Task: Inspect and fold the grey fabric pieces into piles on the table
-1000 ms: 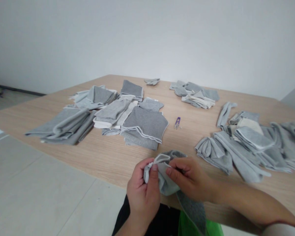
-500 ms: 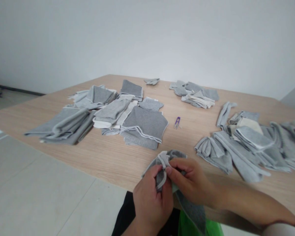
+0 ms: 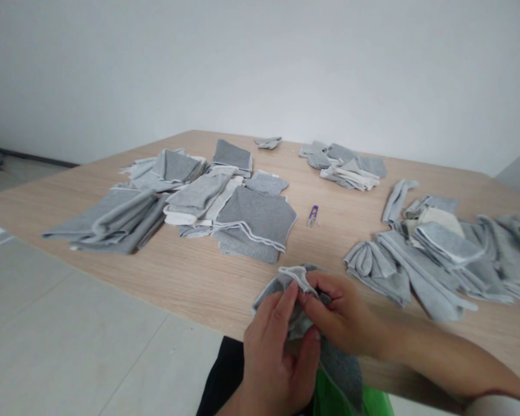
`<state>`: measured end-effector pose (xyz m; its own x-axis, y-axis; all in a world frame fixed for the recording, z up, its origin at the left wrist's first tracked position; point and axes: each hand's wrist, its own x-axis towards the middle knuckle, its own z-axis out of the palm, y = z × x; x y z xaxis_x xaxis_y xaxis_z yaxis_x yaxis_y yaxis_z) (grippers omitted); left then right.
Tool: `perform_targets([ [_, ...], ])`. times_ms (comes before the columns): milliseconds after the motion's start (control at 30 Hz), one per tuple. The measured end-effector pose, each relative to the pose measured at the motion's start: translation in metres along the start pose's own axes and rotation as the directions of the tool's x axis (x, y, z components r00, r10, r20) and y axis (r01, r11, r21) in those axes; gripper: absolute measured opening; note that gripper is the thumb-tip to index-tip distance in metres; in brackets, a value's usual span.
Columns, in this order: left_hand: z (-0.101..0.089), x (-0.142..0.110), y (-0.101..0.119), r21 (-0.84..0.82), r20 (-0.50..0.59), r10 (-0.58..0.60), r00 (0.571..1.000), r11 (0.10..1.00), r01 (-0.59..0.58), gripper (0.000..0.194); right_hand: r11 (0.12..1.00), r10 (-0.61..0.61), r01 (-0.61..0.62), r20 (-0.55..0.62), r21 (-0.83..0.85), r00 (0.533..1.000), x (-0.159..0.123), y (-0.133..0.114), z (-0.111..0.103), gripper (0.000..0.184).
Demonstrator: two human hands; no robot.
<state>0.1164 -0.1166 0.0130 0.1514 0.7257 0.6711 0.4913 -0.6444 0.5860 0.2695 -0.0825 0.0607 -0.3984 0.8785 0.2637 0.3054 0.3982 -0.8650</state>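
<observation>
A piece of grey knit fabric (image 3: 270,289) with white overlocked edges is bunched between my hands at the table's front edge. Its darker lower end hangs below the tabletop. My right hand (image 3: 340,309) is closed, pinching the white edge between thumb and index finger. From the left, my left hand (image 3: 277,352) cups the fabric. Its index fingertip presses beside the right hand's pinch, while the thumb sits lower, apart from that finger. The fold where the fingertips meet is partly hidden. Beyond the hands lie small thread snips (image 3: 312,216) with a purple handle.
Stacked grey pieces with white edges (image 3: 257,216) lie ahead and left, beside folded grey fabric (image 3: 121,219). On the right is a heap of grey and cream pieces (image 3: 433,248). Another pile (image 3: 346,164) lies near the wall. Something green (image 3: 333,396) shows below the table edge.
My left hand has shifted slightly right, its index finger straightening and its thumb moving away from the pinch. The right hand keeps its pinch, and the white edge has turned a little.
</observation>
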Motion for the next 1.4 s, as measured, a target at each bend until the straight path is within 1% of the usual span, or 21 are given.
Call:
perform_targets([
  [67,-0.005,0.000,-0.002,-0.100,-0.044,0.011,0.999,0.995,-0.016,0.044,0.997,-0.082,0.083,0.050,0.001,0.995,0.001,-0.004,-0.006,0.020],
  [133,-0.009,0.001,-0.006,-0.148,-0.126,0.003,0.992,0.989,-0.021,0.039,0.983,-0.186,0.186,0.099,0.007,0.978,0.003,-0.010,-0.013,0.021],
  [200,-0.013,0.003,-0.011,-0.140,-0.181,-0.013,0.983,0.990,-0.013,0.040,0.964,-0.265,0.266,0.121,0.013,0.957,0.004,-0.016,-0.020,0.022],
  [233,-0.014,0.004,-0.013,-0.136,-0.182,-0.019,0.983,0.991,-0.006,0.043,0.956,-0.291,0.292,0.117,0.017,0.949,0.004,-0.019,-0.022,0.023],
  [300,-0.017,0.007,-0.018,-0.168,-0.120,-0.025,0.992,0.986,0.004,0.051,0.947,-0.320,0.320,0.115,0.023,0.940,0.004,-0.021,-0.025,0.024],
  [367,-0.020,0.011,-0.019,-0.231,-0.006,-0.001,1.000,0.973,-0.001,0.055,0.946,-0.323,0.321,0.133,0.040,0.937,0.002,-0.020,-0.025,0.024],
  [433,-0.024,0.015,-0.017,-0.264,0.097,0.058,0.994,0.964,-0.031,0.053,0.948,-0.320,0.314,0.152,0.059,0.935,-0.001,-0.016,-0.024,0.024],
  [467,-0.026,0.017,-0.016,-0.266,0.126,0.089,0.988,0.962,-0.053,0.049,0.945,-0.326,0.319,0.143,0.069,0.934,-0.003,-0.015,-0.023,0.024],
  [500,-0.028,0.019,-0.015,-0.262,0.133,0.119,0.984,0.962,-0.080,0.045,0.940,-0.339,0.331,0.119,0.081,0.933,-0.004,-0.014,-0.023,0.024],
  [600,-0.032,0.021,-0.014,-0.224,0.111,0.180,0.977,0.963,-0.152,0.034,0.932,-0.356,0.353,0.019,0.083,0.934,-0.007,-0.014,-0.025,0.023],
  [667,-0.035,0.021,-0.016,-0.180,0.117,0.202,0.972,0.967,-0.179,0.032,0.936,-0.346,0.343,0.019,0.083,0.938,-0.007,-0.017,-0.031,0.022],
  [767,-0.037,0.020,-0.020,-0.084,0.166,0.210,0.964,0.977,-0.198,0.034,0.939,-0.335,0.331,0.034,0.091,0.942,-0.005,-0.023,-0.040,0.021],
  [833,-0.039,0.021,-0.023,-0.012,0.168,0.214,0.962,0.976,-0.215,0.035,0.942,-0.326,0.324,0.007,0.090,0.945,-0.004,-0.025,-0.045,0.022],
  [900,-0.039,0.022,-0.024,0.068,0.129,0.226,0.966,0.969,-0.236,0.033,0.943,-0.321,0.322,-0.019,0.088,0.947,-0.004,-0.026,-0.047,0.023],
  [933,-0.040,0.023,-0.025,0.117,0.091,0.225,0.970,0.965,-0.235,0.032,0.943,-0.322,0.323,-0.030,0.083,0.946,-0.004,-0.025,-0.048,0.022],
  [1000,-0.041,0.024,-0.024,0.228,0.001,0.220,0.976,0.950,-0.214,0.028,0.946,-0.314,0.318,-0.064,0.055,0.947,-0.003,-0.022,-0.049,0.020],
  [1067,-0.042,0.024,-0.022,0.315,-0.100,0.223,0.970,0.932,-0.181,0.025,0.948,-0.308,0.314,-0.103,0.047,0.946,-0.001,-0.020,-0.049,0.018],
  [1167,-0.045,0.025,-0.018,0.316,-0.197,0.238,0.951,0.934,-0.168,0.028,0.932,-0.336,0.350,-0.141,0.090,0.931,0.005,-0.018,-0.049,0.015],
  [1233,-0.045,0.027,-0.015,0.309,-0.238,0.235,0.942,0.938,-0.156,0.032,0.919,-0.361,0.378,-0.148,0.109,0.921,0.010,-0.020,-0.051,0.012],
  [1333,-0.045,0.032,-0.011,0.351,-0.315,0.220,0.923,0.931,-0.102,0.036,0.926,-0.353,0.367,-0.147,0.085,0.924,0.016,-0.027,-0.056,0.009],
  [1400,-0.044,0.037,-0.008,0.353,-0.379,0.205,0.902,0.933,-0.064,0.038,0.935,-0.341,0.351,-0.150,0.048,0.928,0.019,-0.033,-0.060,0.009],
])
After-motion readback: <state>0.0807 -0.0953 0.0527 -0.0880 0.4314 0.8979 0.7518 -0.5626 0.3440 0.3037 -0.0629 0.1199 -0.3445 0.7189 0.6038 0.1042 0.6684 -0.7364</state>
